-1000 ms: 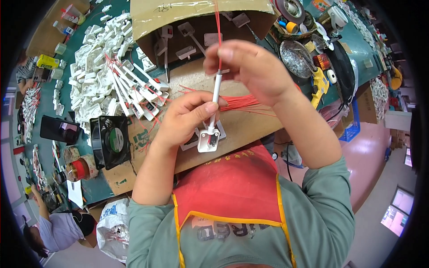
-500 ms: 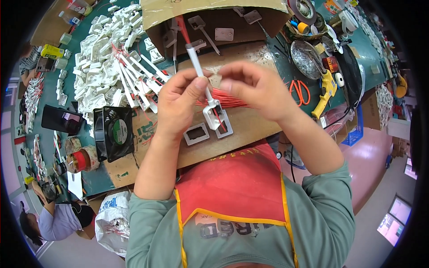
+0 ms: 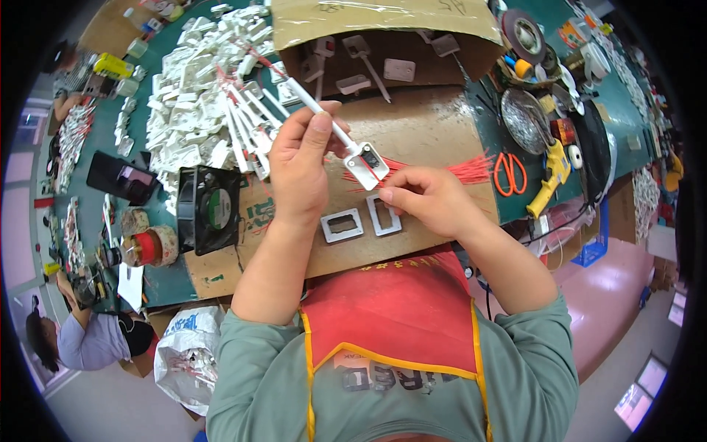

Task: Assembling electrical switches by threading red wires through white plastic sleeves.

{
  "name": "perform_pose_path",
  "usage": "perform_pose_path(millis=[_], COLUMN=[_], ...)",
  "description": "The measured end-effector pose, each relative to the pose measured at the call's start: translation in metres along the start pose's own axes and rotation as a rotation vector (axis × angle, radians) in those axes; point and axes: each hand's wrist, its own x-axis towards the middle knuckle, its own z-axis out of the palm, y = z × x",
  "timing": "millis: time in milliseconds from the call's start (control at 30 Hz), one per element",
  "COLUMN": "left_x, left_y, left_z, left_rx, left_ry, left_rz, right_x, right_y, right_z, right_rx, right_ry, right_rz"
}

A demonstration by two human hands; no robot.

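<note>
My left hand point(image 3: 303, 166) is closed around the tube stem of a white plastic housing point(image 3: 359, 169), holding it tilted above the cardboard work mat. The housing's square box end faces up, with a dark part inside. Red wire sticks out of the tube's far end and also out of the box end. My right hand point(image 3: 434, 202) pinches the red wire point(image 3: 378, 179) beside the box end. Below the hands lie two white rectangular frames, one on the left point(image 3: 342, 225) and one partly behind my right fingers point(image 3: 383, 216). Cut red wires point(image 3: 468, 171) lie behind my right hand.
White housings point(image 3: 195, 110) form a big heap at the left. An open cardboard box point(image 3: 390, 29) with several housings stands ahead. A black fan point(image 3: 208, 209) sits left of the mat. Red-handled scissors point(image 3: 509, 174) and a yellow glue gun point(image 3: 550, 180) lie right. Another person point(image 3: 99, 353) sits far left.
My right hand has come down from beside the tube to the red wire at the box end. My left hand has tilted the housing, so its tube leans further left. The whole view has shifted slightly.
</note>
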Motion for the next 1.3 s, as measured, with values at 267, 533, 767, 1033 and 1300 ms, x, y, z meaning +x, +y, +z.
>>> perform_pose_path(millis=[267,533,767,1033,1300], left_x=[0.001,0.007,0.010,-0.006,-0.011], left_y=[0.005,0.013,0.023,0.030,0.009], left_z=[-0.005,-0.010,-0.009,-0.003,-0.007], left_rx=[-0.122,-0.136,0.231,0.516,0.506], left_ry=[0.002,0.105,0.375,0.279,0.007], left_rz=[-0.092,-0.035,0.628,1.101,0.984], right_x=[0.008,0.029,0.047,0.084,0.130], right_y=[-0.017,-0.030,-0.032,-0.072,-0.069], right_z=[-0.002,0.011,0.013,0.048,-0.046], right_rx=[0.242,0.274,0.263,0.007,-0.601], right_ry=[-0.001,-0.100,-0.054,-0.184,0.315], right_rz=[-0.023,-0.011,-0.011,-0.178,-0.276])
